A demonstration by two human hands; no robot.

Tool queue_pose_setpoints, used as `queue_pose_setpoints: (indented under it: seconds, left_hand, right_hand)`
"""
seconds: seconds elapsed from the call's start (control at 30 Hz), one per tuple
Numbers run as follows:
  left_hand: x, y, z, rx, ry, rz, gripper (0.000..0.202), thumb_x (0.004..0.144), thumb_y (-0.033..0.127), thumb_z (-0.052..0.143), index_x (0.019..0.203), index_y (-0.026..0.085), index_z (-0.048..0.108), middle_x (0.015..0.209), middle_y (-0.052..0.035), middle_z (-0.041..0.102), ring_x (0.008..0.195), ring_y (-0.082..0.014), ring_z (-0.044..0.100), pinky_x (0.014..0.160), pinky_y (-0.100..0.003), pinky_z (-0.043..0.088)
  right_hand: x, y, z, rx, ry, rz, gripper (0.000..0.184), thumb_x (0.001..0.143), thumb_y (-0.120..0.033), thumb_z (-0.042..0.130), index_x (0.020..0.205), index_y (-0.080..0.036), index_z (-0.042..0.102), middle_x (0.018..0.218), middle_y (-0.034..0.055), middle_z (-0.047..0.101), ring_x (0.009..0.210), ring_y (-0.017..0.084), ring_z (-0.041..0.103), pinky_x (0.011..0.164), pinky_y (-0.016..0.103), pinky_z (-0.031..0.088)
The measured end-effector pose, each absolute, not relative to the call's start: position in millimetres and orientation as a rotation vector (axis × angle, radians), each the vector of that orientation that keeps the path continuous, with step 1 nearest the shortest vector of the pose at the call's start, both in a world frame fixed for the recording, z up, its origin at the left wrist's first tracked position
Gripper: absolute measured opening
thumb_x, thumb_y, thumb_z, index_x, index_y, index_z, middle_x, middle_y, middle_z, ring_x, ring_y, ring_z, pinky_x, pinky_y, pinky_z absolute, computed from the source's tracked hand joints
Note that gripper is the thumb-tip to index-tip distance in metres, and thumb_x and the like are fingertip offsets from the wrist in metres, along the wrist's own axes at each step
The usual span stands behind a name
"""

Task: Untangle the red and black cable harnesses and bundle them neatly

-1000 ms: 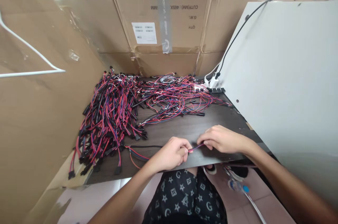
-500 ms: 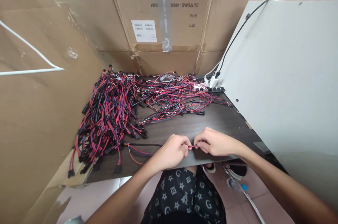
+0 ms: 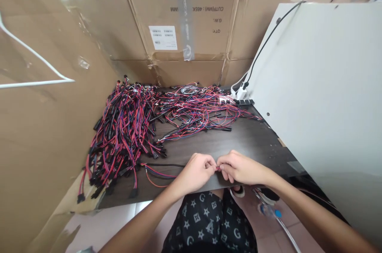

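My left hand (image 3: pixel 200 170) and my right hand (image 3: pixel 235 166) meet close together above the table's front edge. Both pinch a thin red and dark wire (image 3: pixel 218 168), of which only a short bit shows between the fingertips. Left of my left hand, a black-sleeved cable with red, blue and orange wires (image 3: pixel 161 171) lies on the dark table and runs under that hand. Whether it is the same piece that I pinch is hidden by my fingers.
A big heap of wire harnesses (image 3: pixel 125 133) with black connectors covers the table's left side. A looser bunch of wires (image 3: pixel 199 106) lies at the back middle. A power strip with white plugs (image 3: pixel 241 94) sits back right, beside a white panel (image 3: pixel 325 86). Cardboard (image 3: pixel 191 74) walls the back.
My right hand has closed in on my left, so less wire shows between the fingertips. My left hand stays almost in place.
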State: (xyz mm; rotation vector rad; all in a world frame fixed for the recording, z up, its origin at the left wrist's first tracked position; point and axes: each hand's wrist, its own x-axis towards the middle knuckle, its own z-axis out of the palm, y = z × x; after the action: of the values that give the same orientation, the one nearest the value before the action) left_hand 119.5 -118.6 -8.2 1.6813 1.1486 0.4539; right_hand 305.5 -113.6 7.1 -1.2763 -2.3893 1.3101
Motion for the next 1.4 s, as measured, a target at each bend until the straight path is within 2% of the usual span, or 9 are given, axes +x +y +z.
queue_pose_setpoints:
  seconds: [0.1, 0.23, 0.37, 0.6, 0.8, 0.97, 1.1, 1.3, 1.4]
  left_hand:
    - [119, -119, -4, 1.675, 1.145, 0.371, 0.021, 0.076, 0.022, 0.046, 0.072, 0.013, 0.065, 0.054, 0.0013, 0.058, 0.047, -0.0102, 0.048, 0.051, -0.022, 0.034]
    - [117, -118, -2, 1.709, 1.142, 0.346, 0.018, 0.075, 0.019, 0.049, 0.069, 0.014, 0.064, 0.051, 0.0021, 0.055, 0.050, -0.0110, 0.050, 0.053, -0.022, 0.035]
    - [116, -117, -1, 1.714, 1.128, 0.388, 0.016, 0.074, 0.017, 0.051, 0.068, 0.014, 0.065, 0.051, 0.0025, 0.055, 0.053, -0.0117, 0.051, 0.056, -0.022, 0.037]
    - [114, -116, -4, 1.690, 1.121, 0.423, 0.015, 0.073, 0.014, 0.053, 0.065, 0.014, 0.065, 0.049, 0.0036, 0.053, 0.052, -0.0109, 0.048, 0.056, -0.022, 0.035]
    - [112, -115, 1, 1.821, 1.051, 0.378, 0.020, 0.079, 0.014, 0.052, 0.067, 0.013, 0.067, 0.050, 0.0043, 0.050, 0.051, -0.0090, 0.042, 0.054, -0.021, 0.031]
    - [111, -119, -4, 2.125, 0.925, 0.421, 0.024, 0.088, 0.020, 0.050, 0.073, 0.015, 0.068, 0.063, -0.0011, 0.062, 0.059, -0.0112, 0.053, 0.061, -0.023, 0.036]
    - [110, -126, -12, 2.465, 0.866, 0.441, 0.029, 0.094, 0.018, 0.040, 0.075, 0.015, 0.063, 0.069, -0.0039, 0.061, 0.062, -0.0136, 0.055, 0.061, -0.025, 0.038]
    - [112, -128, -17, 2.808, 0.841, 0.284, 0.024, 0.088, 0.005, 0.036, 0.078, 0.015, 0.055, 0.069, -0.0036, 0.057, 0.055, -0.0160, 0.051, 0.053, -0.028, 0.038]
    - [113, -127, -20, 2.861, 0.833, 0.262, 0.025, 0.083, 0.000, 0.035, 0.079, 0.016, 0.054, 0.069, -0.0034, 0.056, 0.055, -0.0162, 0.050, 0.052, -0.028, 0.038]
  right_hand:
    - [305, -114, 6, -1.248, -2.388, 1.266, 0.027, 0.085, -0.010, 0.041, 0.071, -0.015, 0.064, 0.058, -0.0008, 0.062, 0.049, 0.009, 0.050, 0.062, 0.021, 0.038]
    - [304, -117, 3, -1.231, -2.457, 1.071, 0.027, 0.085, -0.010, 0.042, 0.078, -0.015, 0.068, 0.070, 0.0028, 0.066, 0.068, 0.014, 0.055, 0.073, 0.025, 0.038]
    - [305, -123, 3, -1.310, -2.516, 0.978, 0.027, 0.086, -0.011, 0.040, 0.079, -0.016, 0.065, 0.066, 0.0025, 0.062, 0.071, 0.016, 0.053, 0.071, 0.026, 0.036]
    - [309, -127, -4, -1.184, -2.578, 0.836, 0.020, 0.093, -0.023, 0.043, 0.100, -0.019, 0.061, 0.078, 0.0029, 0.065, 0.070, 0.015, 0.054, 0.066, 0.025, 0.034]
    - [313, -126, -15, -1.024, -2.629, 0.709, 0.025, 0.096, -0.020, 0.037, 0.088, -0.016, 0.060, 0.068, 0.0021, 0.060, 0.057, 0.012, 0.047, 0.058, 0.025, 0.028]
    - [314, -127, -14, -1.050, -2.572, 0.759, 0.025, 0.096, -0.020, 0.037, 0.080, -0.017, 0.055, 0.063, -0.0003, 0.053, 0.057, 0.011, 0.044, 0.056, 0.024, 0.027]
    - [314, -133, -15, -1.112, -2.529, 0.762, 0.026, 0.097, -0.020, 0.035, 0.078, -0.017, 0.053, 0.063, -0.0007, 0.052, 0.056, 0.011, 0.041, 0.056, 0.024, 0.026]
    - [309, -146, -20, -1.240, -2.490, 0.637, 0.027, 0.096, -0.017, 0.034, 0.075, -0.018, 0.051, 0.063, -0.0003, 0.054, 0.054, 0.011, 0.039, 0.055, 0.026, 0.023]
    - [307, -150, -23, -1.280, -2.479, 0.525, 0.028, 0.096, -0.017, 0.035, 0.075, -0.018, 0.053, 0.066, 0.0013, 0.057, 0.056, 0.012, 0.044, 0.055, 0.027, 0.026]
